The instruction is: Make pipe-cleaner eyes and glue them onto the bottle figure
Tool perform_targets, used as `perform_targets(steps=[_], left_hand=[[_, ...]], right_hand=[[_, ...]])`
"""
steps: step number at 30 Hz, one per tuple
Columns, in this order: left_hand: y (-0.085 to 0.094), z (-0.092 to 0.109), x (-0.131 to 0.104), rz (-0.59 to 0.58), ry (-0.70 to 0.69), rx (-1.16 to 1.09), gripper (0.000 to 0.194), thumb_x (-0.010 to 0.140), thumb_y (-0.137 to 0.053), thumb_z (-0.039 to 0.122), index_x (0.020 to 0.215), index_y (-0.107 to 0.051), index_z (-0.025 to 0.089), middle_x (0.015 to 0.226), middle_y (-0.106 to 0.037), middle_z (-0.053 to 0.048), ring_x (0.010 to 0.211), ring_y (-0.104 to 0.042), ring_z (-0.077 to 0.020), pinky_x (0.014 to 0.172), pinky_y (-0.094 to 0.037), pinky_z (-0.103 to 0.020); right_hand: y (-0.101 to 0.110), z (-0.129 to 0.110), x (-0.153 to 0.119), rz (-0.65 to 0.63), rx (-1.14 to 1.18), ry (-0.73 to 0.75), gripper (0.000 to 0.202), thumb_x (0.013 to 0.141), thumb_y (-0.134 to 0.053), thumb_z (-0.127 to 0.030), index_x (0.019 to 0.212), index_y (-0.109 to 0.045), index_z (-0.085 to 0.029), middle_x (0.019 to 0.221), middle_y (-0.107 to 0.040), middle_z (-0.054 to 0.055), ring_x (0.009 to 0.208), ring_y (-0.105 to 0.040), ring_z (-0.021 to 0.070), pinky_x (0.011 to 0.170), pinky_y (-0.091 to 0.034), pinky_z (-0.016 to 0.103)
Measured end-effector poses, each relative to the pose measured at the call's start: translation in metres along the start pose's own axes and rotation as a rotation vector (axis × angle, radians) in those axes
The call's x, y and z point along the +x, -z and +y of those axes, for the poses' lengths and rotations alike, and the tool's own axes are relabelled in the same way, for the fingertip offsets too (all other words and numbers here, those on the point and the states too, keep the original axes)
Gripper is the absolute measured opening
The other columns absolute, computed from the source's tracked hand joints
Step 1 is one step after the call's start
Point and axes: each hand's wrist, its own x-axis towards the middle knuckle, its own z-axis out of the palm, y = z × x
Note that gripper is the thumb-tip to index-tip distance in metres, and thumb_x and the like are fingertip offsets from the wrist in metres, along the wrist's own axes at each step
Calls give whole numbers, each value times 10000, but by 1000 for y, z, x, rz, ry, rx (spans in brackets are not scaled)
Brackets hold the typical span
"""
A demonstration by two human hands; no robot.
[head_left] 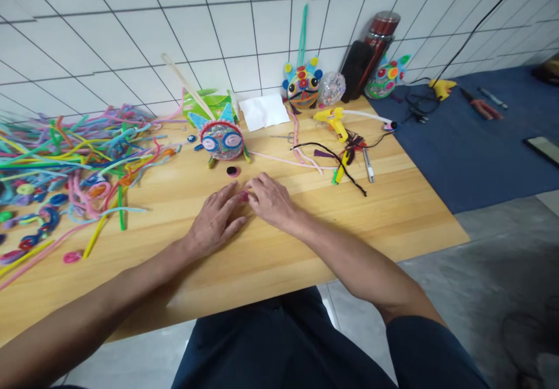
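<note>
A small pink coil (pixel 243 196) lies on the wooden table between my two hands. My left hand (pixel 217 217) rests on the table with its fingers spread, fingertips at the coil's left side. From the right, my right hand (pixel 271 198) touches the coil with bent fingers pressed together. Just beyond them is a black and pink disc (pixel 233 171). Behind that stands a round ornament (pixel 222 140) with blue ears and two ringed eyes.
Coloured pipe cleaners (pixel 87 150) are heaped at the left. A yellow glue gun (pixel 332 122), a white-handled cutter (pixel 368 165) and a black twisted strand (pixel 336 159) lie to the right. Farther back stand another ornament (pixel 303 86) and a red flask (pixel 379 45).
</note>
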Motion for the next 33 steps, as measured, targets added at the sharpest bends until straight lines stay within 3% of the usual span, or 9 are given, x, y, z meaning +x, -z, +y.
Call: perform_targets(steps=[3,7,13,16,20,23,27,30,33], left_hand=[[7,1,0,57,-13,-45,473,1070,-563,369,1523,-524,238,1678,-456,-207,1491,-527,-366,1186,-488,-576],[13,6,4,153,-131,-162,380,1051,-579,236,1430,-582,262,1545,-584,-173,1396,-602,-323,1115,-541,-519],[10,9,11,239,-364,-292,207,1002,-627,180,1200,-664,227,1149,-752,-116,1038,-720,-264,843,-578,-423],[9,7,11,257,-394,-379,156,1007,-601,146,1111,-687,223,988,-759,-72,914,-711,-220,806,-561,-393],[8,6,13,257,-341,-493,158,1031,-567,158,990,-715,198,878,-743,-61,840,-686,-197,825,-562,-373],[7,6,14,234,-331,-573,217,1044,-529,178,942,-719,189,851,-739,-69,816,-681,-194,817,-563,-363],[10,9,13,172,-173,-820,248,1054,-524,220,871,-687,186,774,-703,-40,736,-632,-161,716,-522,-298],[16,12,13,144,43,-1038,214,1042,-562,276,878,-666,187,756,-653,-4,694,-580,-132,690,-487,-276],[19,11,14,148,220,-1172,175,1038,-576,336,1008,-663,187,841,-662,-7,750,-588,-134,700,-483,-270]], right_hand=[[2,4,2,33,51,-19,268,1038,-481,-119,1150,-706,-212,1194,-709,106,1099,-673,226,949,-520,334],[14,18,9,173,109,-29,215,1050,-517,-195,1117,-719,-228,1146,-739,96,1076,-687,226,958,-524,335],[66,94,24,560,-175,-272,192,983,-613,-283,1098,-750,-212,1174,-736,157,1138,-653,315,1072,-488,479],[81,133,27,568,-372,-423,224,906,-668,-282,1067,-759,-156,1164,-730,220,1157,-621,360,1094,-448,568],[87,152,25,439,-378,-408,122,870,-648,-264,772,-698,-212,886,-741,140,969,-619,288,992,-496,489],[100,141,18,481,-390,-363,166,892,-598,-264,750,-674,-225,822,-718,115,892,-622,273,903,-515,463],[123,97,0,602,-340,-117,144,933,-655,-329,871,-759,-251,891,-759,74,866,-689,255,853,-541,434],[124,52,-15,548,-338,19,121,958,-693,-330,902,-783,-271,910,-788,61,881,-729,258,837,-558,427],[111,13,-24,460,-306,110,109,981,-697,-298,916,-785,-289,917,-805,49,916,-751,265,873,-568,446]])
